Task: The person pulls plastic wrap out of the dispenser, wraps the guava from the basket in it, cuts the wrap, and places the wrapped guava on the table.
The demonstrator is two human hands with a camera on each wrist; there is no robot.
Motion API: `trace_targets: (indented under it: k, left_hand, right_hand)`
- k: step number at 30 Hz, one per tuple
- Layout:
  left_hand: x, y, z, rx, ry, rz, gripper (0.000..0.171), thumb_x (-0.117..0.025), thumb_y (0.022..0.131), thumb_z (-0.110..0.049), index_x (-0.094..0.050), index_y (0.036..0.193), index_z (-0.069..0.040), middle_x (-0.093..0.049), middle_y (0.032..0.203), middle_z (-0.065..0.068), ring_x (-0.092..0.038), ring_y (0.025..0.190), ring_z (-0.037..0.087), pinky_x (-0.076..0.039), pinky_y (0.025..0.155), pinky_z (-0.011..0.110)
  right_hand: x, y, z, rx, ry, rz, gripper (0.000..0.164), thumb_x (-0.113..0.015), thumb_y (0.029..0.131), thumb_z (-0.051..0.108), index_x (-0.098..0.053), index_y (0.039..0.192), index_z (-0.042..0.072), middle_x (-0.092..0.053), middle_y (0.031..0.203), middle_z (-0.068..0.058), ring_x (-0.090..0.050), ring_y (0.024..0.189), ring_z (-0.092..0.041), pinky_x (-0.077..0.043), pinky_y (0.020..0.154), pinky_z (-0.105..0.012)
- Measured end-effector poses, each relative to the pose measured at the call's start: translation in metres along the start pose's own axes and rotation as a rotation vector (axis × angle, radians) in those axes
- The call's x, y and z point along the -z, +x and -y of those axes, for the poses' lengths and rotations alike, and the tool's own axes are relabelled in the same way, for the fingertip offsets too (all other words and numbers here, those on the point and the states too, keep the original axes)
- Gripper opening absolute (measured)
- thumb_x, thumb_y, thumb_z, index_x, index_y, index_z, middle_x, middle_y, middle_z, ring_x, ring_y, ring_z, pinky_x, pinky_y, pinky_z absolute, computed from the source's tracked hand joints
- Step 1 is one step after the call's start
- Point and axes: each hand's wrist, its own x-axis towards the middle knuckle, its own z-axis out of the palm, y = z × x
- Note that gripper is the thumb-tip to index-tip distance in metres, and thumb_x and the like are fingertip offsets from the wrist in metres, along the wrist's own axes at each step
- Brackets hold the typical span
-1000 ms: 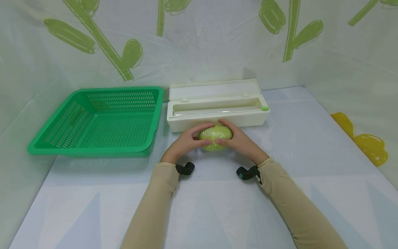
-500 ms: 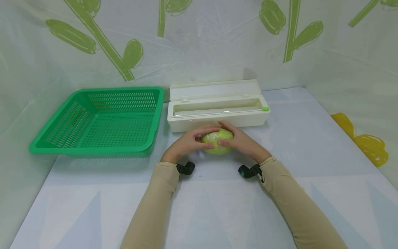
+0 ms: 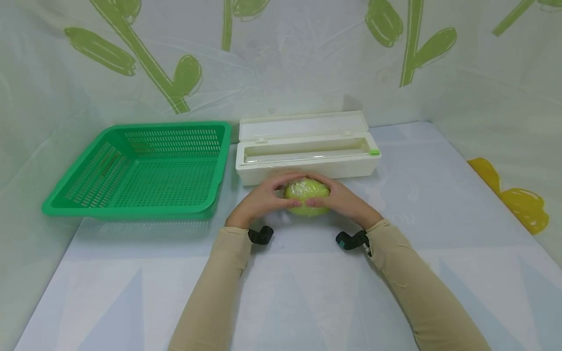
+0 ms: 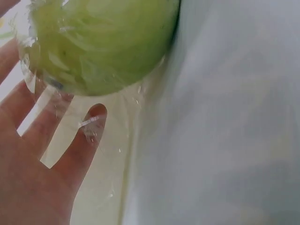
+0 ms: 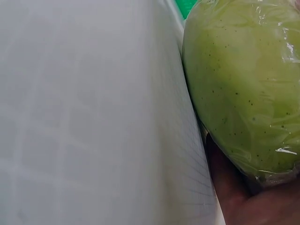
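A round yellow-green fruit (image 3: 306,187) with small dark specks sits at the table's middle, wrapped in shiny cling film. My left hand (image 3: 260,201) holds it from the left and my right hand (image 3: 349,201) from the right, both thumbs on the near side and the fingers round the far side. In the left wrist view, loose clear film (image 4: 110,140) hangs over spread fingers beside the fruit (image 4: 112,47). The right wrist view has the fruit (image 5: 241,89) low by the table, a finger tucked at its underside.
Just behind the hands stands a white cling film box (image 3: 307,170), its lid (image 3: 303,127) raised and a roll (image 3: 303,157) inside. A green slotted basket (image 3: 131,212) stands to the left. A white sheet with printed plants (image 3: 285,73) rises behind the table (image 3: 290,292).
The fruit has shifted slightly toward me and turned a little between the hands. The left fingers lifted over its top, then moved back behind it. Box and basket have not moved.
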Motion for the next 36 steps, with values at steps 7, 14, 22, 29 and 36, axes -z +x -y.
trace_targets:
  k: [7, 14, 22, 29, 36]
  left_hand:
    - [0.001, 0.000, 0.004, 0.020, 0.073, -0.040, 0.046, -0.065, 0.082, -0.026, -0.054, 0.124, -0.013, -0.041, 0.126, 0.004, -0.038, 0.115, 0.018, -0.036, 0.090, 0.041]
    - [-0.003, 0.010, 0.032, -0.035, 0.270, -0.109, 0.047, -0.060, 0.078, -0.052, -0.058, 0.119, -0.028, -0.042, 0.112, -0.007, -0.035, 0.105, 0.011, -0.036, 0.084, 0.033]
    - [-0.004, 0.013, 0.030, -0.136, 0.321, -0.197, 0.042, -0.065, 0.075, -0.047, -0.059, 0.108, -0.022, -0.046, 0.099, -0.008, -0.043, 0.090, 0.011, -0.040, 0.073, 0.028]
    - [-0.003, 0.011, 0.029, -0.161, 0.277, -0.224, 0.032, -0.068, 0.073, -0.044, -0.063, 0.099, -0.026, -0.046, 0.091, -0.007, -0.045, 0.083, 0.011, -0.041, 0.071, 0.032]
    - [0.000, 0.010, 0.028, -0.129, 0.309, -0.200, 0.036, -0.063, 0.077, -0.048, -0.064, 0.103, -0.024, -0.050, 0.085, -0.008, -0.046, 0.074, 0.011, -0.040, 0.063, 0.026]
  right_hand:
    - [-0.001, -0.008, 0.014, -0.016, 0.050, 0.022, 0.063, -0.068, 0.078, 0.036, -0.038, 0.133, 0.032, -0.042, 0.123, 0.001, -0.042, 0.107, -0.021, -0.034, 0.086, -0.039]
    - [-0.002, -0.016, 0.028, -0.010, 0.036, 0.021, 0.059, -0.065, 0.081, 0.036, -0.039, 0.133, 0.029, -0.041, 0.126, 0.001, -0.041, 0.107, -0.022, -0.034, 0.086, -0.039]
    - [-0.003, -0.016, 0.027, -0.024, 0.060, 0.007, 0.058, -0.065, 0.081, 0.034, -0.040, 0.133, 0.029, -0.039, 0.128, 0.001, -0.039, 0.108, -0.022, -0.033, 0.085, -0.040]
    - [-0.002, -0.008, 0.014, 0.023, 0.029, -0.011, 0.055, -0.065, 0.080, 0.037, -0.043, 0.130, 0.032, -0.040, 0.128, 0.004, -0.041, 0.106, -0.022, -0.035, 0.083, -0.040]
    - [-0.002, -0.003, 0.005, 0.101, -0.040, -0.036, 0.054, -0.064, 0.077, 0.047, -0.045, 0.127, 0.039, -0.038, 0.129, 0.012, -0.042, 0.107, -0.017, -0.035, 0.085, -0.040]
